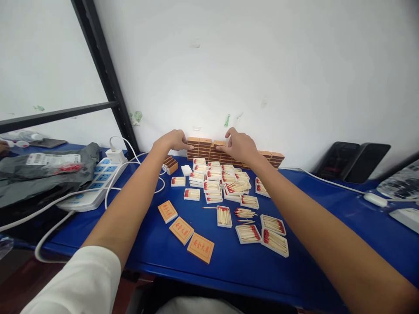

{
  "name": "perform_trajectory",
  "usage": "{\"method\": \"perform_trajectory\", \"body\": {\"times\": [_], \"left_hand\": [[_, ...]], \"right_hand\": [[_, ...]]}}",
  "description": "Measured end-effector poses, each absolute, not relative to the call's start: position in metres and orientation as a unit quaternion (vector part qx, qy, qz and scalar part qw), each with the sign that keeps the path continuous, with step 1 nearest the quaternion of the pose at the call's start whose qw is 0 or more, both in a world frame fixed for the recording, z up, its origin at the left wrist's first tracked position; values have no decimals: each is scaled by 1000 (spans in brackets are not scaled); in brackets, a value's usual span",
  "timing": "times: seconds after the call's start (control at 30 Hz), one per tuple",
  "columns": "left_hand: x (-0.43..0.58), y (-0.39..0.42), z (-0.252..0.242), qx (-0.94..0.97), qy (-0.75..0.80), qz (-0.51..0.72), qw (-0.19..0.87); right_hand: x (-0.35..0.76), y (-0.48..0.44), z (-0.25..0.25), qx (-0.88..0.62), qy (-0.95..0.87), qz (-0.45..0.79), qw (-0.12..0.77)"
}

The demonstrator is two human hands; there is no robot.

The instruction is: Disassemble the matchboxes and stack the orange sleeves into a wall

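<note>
Orange-brown matchboxes (203, 150) are stacked in a long row against the wall. My left hand (173, 140) is at the row's left end, fingers bent and thumb across its front edge. My right hand (241, 146) is over the row's middle; its thumb touches the front while the index finger is raised apart from it. In front lies a pile of white matchbox trays (212, 185) filled with red-tipped matches. Several more filled trays (274, 242) lie nearer me, beside some loose matches (245, 213). Three orange matchbox covers (200, 247) with red lettering lie at the front left.
A small stack of matchboxes (170, 165) is beside my left forearm. On the left are a white power strip (94, 185) with cables and a grey plastic parcel (49, 170). Two dark phones (366, 162) lean at the right, near a white cable (327, 179). A black metal frame (104, 65) rises behind.
</note>
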State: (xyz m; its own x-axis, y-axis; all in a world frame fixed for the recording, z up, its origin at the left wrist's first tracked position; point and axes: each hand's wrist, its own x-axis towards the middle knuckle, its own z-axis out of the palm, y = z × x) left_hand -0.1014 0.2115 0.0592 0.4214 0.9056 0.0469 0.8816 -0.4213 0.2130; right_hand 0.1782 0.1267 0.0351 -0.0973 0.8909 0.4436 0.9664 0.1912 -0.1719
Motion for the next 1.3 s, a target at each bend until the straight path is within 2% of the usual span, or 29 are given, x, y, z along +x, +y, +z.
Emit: {"method": "perform_trajectory", "body": {"times": [0.43,0.57,0.7,0.87,1.03,1.13,1.3], "left_hand": [[-91,211,54,845,530,68,34],[-94,208,58,839,537,56,60],[-103,206,68,823,560,51,80],[-116,208,78,805,582,60,100],[-120,208,82,802,580,70,124],[-118,205,82,803,575,73,136],[-118,206,81,804,576,69,134]], "right_hand": [[163,139,29,-634,-742,-79,204],[160,129,38,-648,-733,-107,178],[138,76,57,-639,-746,-146,117],[98,-45,56,-535,-843,51,9],[80,-112,27,-498,-862,84,-48],[79,-113,22,-517,-851,89,-29],[65,-106,19,-561,-821,62,89]]}}
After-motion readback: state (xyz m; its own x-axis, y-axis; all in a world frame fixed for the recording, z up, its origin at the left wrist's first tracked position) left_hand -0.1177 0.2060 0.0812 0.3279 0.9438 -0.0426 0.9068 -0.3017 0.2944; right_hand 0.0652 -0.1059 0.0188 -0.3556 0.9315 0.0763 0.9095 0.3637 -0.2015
